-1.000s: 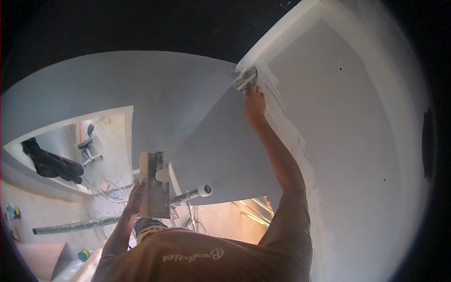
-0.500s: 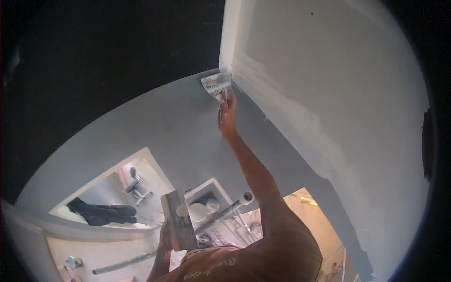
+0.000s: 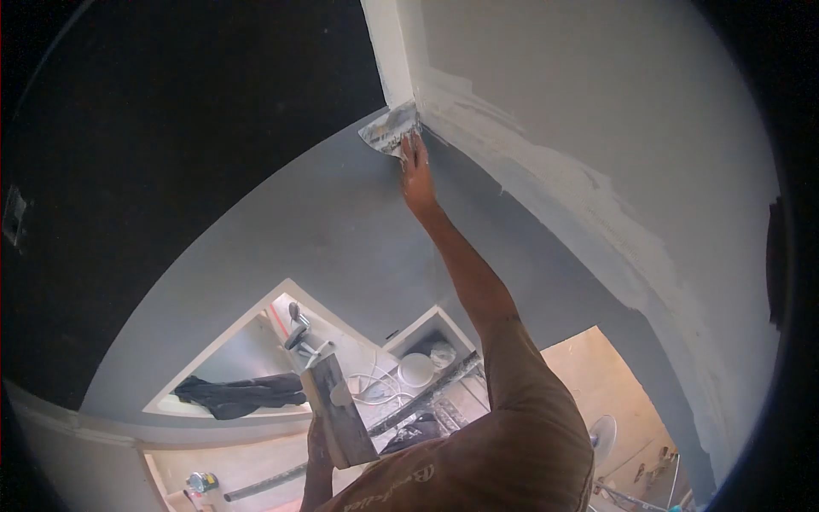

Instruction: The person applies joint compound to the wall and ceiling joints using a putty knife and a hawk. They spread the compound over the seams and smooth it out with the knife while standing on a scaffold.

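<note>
High up in the head view, my right hand [image 3: 417, 177] grips a wide taping knife [image 3: 391, 130] smeared with pale compound. The knife's blade lies against the top of the grey wall [image 3: 324, 230], where it meets the white corner strip. Low in front of my body, my left hand [image 3: 319, 452] is closed round a long mud pan [image 3: 341, 414] with a blob of white compound on it; the pan hides part of the fingers. A band of fresh-looking white compound [image 3: 589, 192] runs along the joint of the pale surface at right.
Below are a wall opening [image 3: 171, 401] with dark cloth [image 3: 239, 396] on its ledge, a smaller opening, a white bucket [image 3: 416, 370], a long pipe [image 3: 264, 483] and a can [image 3: 203, 482]. A doorway [image 3: 589, 363] with a white fan [image 3: 604, 435] stands at right.
The view has shifted, so the openings and the mud pan appear farther right. The taping knife stays at the upper corner, and both hands keep their hold.
</note>
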### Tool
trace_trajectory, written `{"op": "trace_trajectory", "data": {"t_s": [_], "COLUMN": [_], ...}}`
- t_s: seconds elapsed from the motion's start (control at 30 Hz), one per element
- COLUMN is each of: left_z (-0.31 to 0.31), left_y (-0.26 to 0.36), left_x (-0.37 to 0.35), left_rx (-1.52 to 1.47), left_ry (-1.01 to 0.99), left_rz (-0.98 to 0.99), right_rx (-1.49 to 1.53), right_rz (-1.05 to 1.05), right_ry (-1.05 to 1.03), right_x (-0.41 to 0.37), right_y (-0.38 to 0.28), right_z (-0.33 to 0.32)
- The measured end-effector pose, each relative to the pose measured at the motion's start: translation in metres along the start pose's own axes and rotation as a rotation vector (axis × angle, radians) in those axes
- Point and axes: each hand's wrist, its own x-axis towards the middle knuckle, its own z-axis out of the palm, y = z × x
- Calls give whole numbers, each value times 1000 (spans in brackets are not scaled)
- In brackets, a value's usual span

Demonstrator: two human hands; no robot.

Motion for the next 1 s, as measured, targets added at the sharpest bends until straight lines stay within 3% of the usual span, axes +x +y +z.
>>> {"op": "trace_trajectory", "data": {"t_s": [0.07,0.27,0.43,0.57,0.7,0.8,0.87,0.93,0.97,1.0], "left_z": [4,18,21,15,16,17,26,60,-10,-10], "left_y": [6,26,30,16,14,15,21,39,14,16], "left_x": [0,-3,-11,-15,-13,-1,17,34,73,89], "left_rx": [2,-2,-3,8,14,27,18,-67,-242,-218], "left_ry": [11,12,3,24,29,1,-54,-150,-80,-50], "left_rz": [-6,2,12,29,48,85,111,92,-27,-35], "right_rx": [-89,-68,-96,-133,-58,25,210,399,810,1210], "right_rz": [59,66,-16,34,42,57,-2,403,669,957], "right_ry": [-104,-142,-147,-87,-62,-177,-24,-121,-211,-300], "right_x": [-6,-17,18,18,-28,-70,-93,-123,-147,-170], "right_y": [2,7,-33,-25,-7,-13,-47,-89,-97,-106], "right_z": [-3,-10,-40,-19,-9,-36,-74,-122,-142,-160]}}
